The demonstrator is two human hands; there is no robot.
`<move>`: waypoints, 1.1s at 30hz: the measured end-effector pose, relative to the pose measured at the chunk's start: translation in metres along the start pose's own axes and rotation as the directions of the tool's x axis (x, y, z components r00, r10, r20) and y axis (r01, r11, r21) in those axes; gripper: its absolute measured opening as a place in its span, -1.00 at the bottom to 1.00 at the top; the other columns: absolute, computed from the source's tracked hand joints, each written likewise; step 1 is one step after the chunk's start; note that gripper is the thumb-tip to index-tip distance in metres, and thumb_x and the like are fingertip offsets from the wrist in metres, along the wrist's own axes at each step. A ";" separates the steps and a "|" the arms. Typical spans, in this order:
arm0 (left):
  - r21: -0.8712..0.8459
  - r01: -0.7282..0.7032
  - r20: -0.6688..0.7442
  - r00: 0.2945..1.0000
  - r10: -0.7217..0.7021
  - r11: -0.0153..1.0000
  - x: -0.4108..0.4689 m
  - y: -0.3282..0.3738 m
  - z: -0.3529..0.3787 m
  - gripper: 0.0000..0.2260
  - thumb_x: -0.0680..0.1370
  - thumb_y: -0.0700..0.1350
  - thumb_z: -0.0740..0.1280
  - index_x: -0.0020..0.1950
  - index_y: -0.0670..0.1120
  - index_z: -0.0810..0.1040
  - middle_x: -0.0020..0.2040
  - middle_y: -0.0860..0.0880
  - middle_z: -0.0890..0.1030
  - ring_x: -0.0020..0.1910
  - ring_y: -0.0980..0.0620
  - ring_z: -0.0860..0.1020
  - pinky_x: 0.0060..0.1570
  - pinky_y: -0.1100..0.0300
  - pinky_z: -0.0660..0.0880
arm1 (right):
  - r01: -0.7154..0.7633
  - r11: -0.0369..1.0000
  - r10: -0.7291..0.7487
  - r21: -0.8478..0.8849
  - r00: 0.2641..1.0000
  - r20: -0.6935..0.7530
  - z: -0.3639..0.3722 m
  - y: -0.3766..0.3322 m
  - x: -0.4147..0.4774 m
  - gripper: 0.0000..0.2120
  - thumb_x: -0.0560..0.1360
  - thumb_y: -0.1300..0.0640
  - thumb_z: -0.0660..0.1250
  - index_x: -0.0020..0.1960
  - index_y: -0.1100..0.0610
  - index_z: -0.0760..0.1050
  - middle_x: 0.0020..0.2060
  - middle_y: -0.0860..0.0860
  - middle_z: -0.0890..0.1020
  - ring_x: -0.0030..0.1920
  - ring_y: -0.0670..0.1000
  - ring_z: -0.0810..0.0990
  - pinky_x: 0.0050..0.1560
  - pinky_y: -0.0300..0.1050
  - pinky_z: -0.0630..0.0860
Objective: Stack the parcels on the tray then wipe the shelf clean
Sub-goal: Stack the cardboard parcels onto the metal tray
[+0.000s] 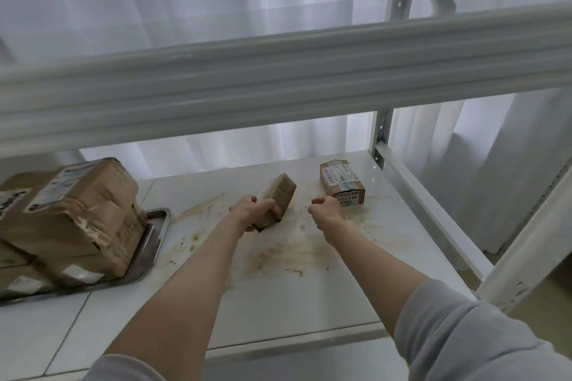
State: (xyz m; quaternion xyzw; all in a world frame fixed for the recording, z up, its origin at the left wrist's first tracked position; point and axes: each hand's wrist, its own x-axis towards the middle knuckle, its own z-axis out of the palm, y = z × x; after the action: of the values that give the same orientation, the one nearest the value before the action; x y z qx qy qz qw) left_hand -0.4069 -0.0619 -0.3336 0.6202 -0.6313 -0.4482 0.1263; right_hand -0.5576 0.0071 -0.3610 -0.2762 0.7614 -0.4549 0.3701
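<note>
White curtains [216, 9] hang behind a pale metal rack, and its lower shelf [309, 297] is smeared with brown stains [288, 257] across the middle. At the shelf's left end a steel tray [158, 226] already carries a pile of crumpled brown parcels [77, 213].

The person's left hand [250, 210] grips a small brown parcel [280, 193] at its near end, fingers wrapped over the top edge, with the parcel tipped up off the stained patch. The right hand [326, 210] is curled into a loose fist and holds nothing. It sits just in front of a taped, labelled parcel [342, 184] lying flat near the back right of the shelf; whether the knuckles touch it cannot be told.

Both small parcels look light and fairly stiff, so each should lift with one hand. Paper wrapping and tape can slide under the fingers, so taking hold across the short sides, thumb against fingers, seems safest. The underside of the held parcel may be soiled from the spill. The pile on the tray looks soft and uneven, so a flat spot on top should be picked for it.
</note>
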 end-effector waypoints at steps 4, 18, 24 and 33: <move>-0.415 0.110 0.105 0.992 -0.072 0.903 -0.028 -0.003 -0.026 -0.79 0.48 0.00 0.32 -0.01 -0.11 0.48 -0.14 -0.12 0.57 -0.22 -0.02 0.55 -0.19 0.15 0.55 | -0.046 0.989 0.033 0.139 0.995 0.090 0.013 -0.009 -0.017 -0.65 0.53 0.10 0.34 0.26 0.21 0.45 0.03 0.08 0.51 0.00 0.07 0.49 0.02 -0.05 0.53; -0.678 0.262 0.332 0.943 -0.031 0.687 -0.079 -0.026 -0.058 -0.59 0.55 0.12 0.07 0.16 -0.13 0.49 0.06 -0.30 0.56 -0.10 -0.29 0.60 -0.25 0.09 0.62 | -0.166 0.934 0.013 0.317 0.901 0.433 0.030 -0.026 -0.065 -0.71 0.56 -0.02 0.31 0.17 0.15 0.49 0.01 0.11 0.61 0.00 0.07 0.60 0.07 -0.05 0.59; -0.665 0.210 0.368 0.927 0.070 0.716 -0.097 -0.028 -0.058 -0.77 0.53 -0.09 0.18 0.12 -0.17 0.42 0.10 -0.27 0.54 0.02 -0.33 0.55 0.09 -0.07 0.53 | -0.245 0.879 -0.041 0.408 0.815 0.578 0.028 -0.029 -0.076 -0.54 0.42 -0.27 0.37 0.15 0.02 0.46 0.09 0.08 0.61 0.10 0.09 0.61 0.16 0.03 0.53; -0.570 0.021 0.170 0.981 0.093 0.821 -0.101 -0.026 -0.055 -0.65 0.53 -0.30 0.26 0.30 -0.08 0.45 0.16 -0.17 0.53 0.14 -0.15 0.53 0.12 -0.08 0.54 | -0.222 0.891 -0.032 0.395 0.839 0.544 0.022 -0.031 -0.077 -0.40 0.43 -0.22 0.39 0.33 0.09 0.42 0.17 0.08 0.54 0.14 0.08 0.53 0.17 0.03 0.52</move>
State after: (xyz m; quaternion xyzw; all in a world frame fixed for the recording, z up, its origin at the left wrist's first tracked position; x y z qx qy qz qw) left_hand -0.3300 0.0110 -0.2814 0.4962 -0.4894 -0.6709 0.2531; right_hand -0.4926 0.0414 -0.3164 -0.2612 0.5165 -0.5008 0.6436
